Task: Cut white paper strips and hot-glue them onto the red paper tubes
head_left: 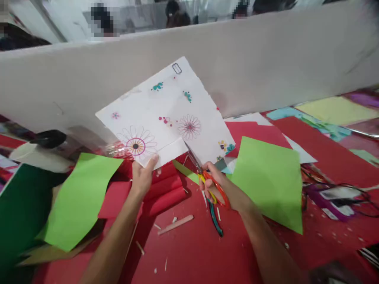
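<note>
My left hand [143,175] grips the lower edge of a white sheet printed with flowers [166,114], thumb on top. The sheet is raised and tilted above the red table, and a strip along its lower edge stands folded or partly cut. My right hand [214,181] is closed around scissors with orange and yellow handles [220,189]. Their blades reach into the sheet's lower edge, near the end of the strip. Beneath the scissors, a dark teal tool handle [214,219] lies on the table; the rest of that tool is hidden.
Light green sheets [268,179] lie on the right, others [81,201] on the left. Red rolls [166,193] rest in the middle. Paper scraps [176,225] dot the red table [189,256]. A purple box [328,203] sits right. A pale partition [266,63] stands behind, people beyond it.
</note>
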Action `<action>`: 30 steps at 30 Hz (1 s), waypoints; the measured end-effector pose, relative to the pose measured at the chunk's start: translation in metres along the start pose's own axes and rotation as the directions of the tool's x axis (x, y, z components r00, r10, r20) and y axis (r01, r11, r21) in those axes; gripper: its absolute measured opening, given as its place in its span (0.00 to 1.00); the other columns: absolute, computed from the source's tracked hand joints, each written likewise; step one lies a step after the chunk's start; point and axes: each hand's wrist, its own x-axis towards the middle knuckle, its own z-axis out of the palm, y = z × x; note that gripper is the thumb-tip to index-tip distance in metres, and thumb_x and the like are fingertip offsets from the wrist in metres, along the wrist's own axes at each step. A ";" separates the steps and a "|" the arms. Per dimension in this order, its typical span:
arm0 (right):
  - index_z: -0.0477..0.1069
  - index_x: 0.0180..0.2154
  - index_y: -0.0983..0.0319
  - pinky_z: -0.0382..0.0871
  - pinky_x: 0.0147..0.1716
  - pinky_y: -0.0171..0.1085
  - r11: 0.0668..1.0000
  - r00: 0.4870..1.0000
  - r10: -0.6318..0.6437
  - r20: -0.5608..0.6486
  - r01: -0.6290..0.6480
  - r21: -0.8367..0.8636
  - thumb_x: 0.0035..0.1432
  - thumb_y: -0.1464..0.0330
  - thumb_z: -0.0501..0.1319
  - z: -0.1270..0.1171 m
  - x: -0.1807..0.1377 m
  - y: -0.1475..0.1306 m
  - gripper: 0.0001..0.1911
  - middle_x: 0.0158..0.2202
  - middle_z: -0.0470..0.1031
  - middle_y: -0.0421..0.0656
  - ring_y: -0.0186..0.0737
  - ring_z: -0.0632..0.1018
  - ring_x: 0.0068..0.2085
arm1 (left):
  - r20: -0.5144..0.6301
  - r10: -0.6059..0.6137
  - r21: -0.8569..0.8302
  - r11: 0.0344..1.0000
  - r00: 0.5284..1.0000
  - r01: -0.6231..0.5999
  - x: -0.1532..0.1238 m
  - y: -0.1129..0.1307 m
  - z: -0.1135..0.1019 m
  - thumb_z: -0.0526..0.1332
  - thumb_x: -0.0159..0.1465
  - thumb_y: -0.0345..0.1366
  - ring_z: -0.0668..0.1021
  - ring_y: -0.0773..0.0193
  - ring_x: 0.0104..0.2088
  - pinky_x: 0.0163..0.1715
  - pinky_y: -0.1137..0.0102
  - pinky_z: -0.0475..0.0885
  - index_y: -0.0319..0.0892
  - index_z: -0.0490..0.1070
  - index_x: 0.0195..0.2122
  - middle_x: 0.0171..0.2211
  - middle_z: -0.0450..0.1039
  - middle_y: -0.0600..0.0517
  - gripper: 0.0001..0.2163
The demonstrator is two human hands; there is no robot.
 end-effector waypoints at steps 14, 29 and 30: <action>0.58 0.43 0.55 0.59 0.17 0.26 0.980 0.998 -0.005 -0.057 0.017 0.200 0.60 0.65 0.62 0.002 0.018 0.009 0.13 0.33 0.67 0.31 0.25 0.64 0.21 | -0.026 -0.110 -0.207 0.973 0.994 0.102 0.004 0.013 0.005 0.74 0.56 0.45 0.66 0.75 0.14 0.11 0.77 0.59 0.38 0.72 0.32 0.23 0.70 0.57 0.17; 0.58 0.43 0.55 0.59 0.13 0.27 0.995 0.987 -0.022 -0.157 0.037 0.092 0.61 0.55 0.68 0.004 0.022 0.013 0.21 0.27 0.69 0.29 0.26 0.64 0.17 | -0.023 -0.065 -0.160 0.985 0.998 0.061 0.003 0.008 0.000 0.71 0.61 0.46 0.67 0.72 0.14 0.13 0.76 0.62 0.40 0.71 0.30 0.17 0.66 0.58 0.15; 0.58 0.43 0.55 0.59 0.13 0.27 0.995 0.987 -0.023 -0.157 0.038 0.096 0.61 0.55 0.69 0.005 0.022 0.014 0.21 0.28 0.69 0.29 0.25 0.64 0.17 | -0.022 -0.064 -0.158 0.986 0.998 0.060 0.004 0.006 -0.001 0.71 0.61 0.45 0.67 0.72 0.14 0.13 0.76 0.62 0.40 0.72 0.30 0.17 0.67 0.58 0.14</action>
